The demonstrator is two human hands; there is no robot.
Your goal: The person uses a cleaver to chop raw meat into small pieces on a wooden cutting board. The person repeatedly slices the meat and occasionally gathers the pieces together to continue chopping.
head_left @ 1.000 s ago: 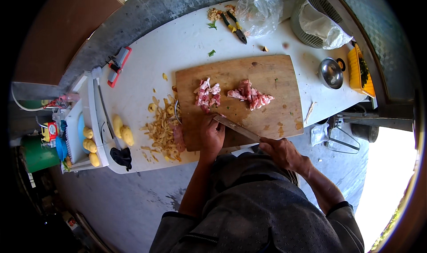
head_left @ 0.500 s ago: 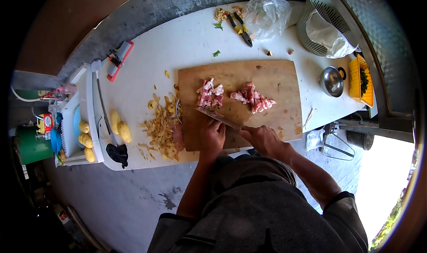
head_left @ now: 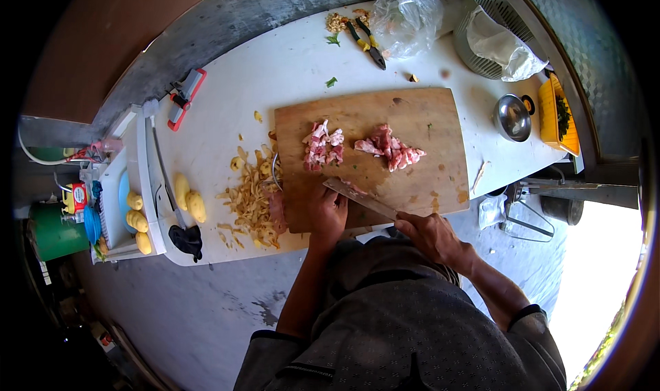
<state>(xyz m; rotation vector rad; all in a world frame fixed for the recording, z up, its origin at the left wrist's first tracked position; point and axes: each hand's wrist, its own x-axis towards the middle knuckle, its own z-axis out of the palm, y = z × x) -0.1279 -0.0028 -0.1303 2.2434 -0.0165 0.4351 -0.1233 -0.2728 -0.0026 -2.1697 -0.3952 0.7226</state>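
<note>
My right hand (head_left: 433, 236) is closed round the handle of a kitchen knife (head_left: 364, 200). Its blade slants up and left across the near part of a wooden cutting board (head_left: 426, 123). Close to the blade's tip is my left hand (head_left: 328, 215), fingers curled together over the board; whatever lies under them is hidden. A sliver of pink meat shows along the blade's far edge. Farther up the board lie two heaps of raw meat: cut pieces (head_left: 323, 145) on the left and larger chunks (head_left: 390, 148) to the right.
Peelings (head_left: 249, 198) are heaped along the board's left side. Peeled potatoes (head_left: 195, 205) and a long-handled tool (head_left: 165, 171) lie farther left. Behind the board are pliers (head_left: 371, 50), a plastic bag (head_left: 409, 23) and a colander (head_left: 481, 57). A metal bowl (head_left: 512, 118) and yellow basket (head_left: 550, 112) stand right.
The knife and my right hand have shifted right and slightly nearer to me, taking the blade away from the left meat heap. My left hand stays almost in place.
</note>
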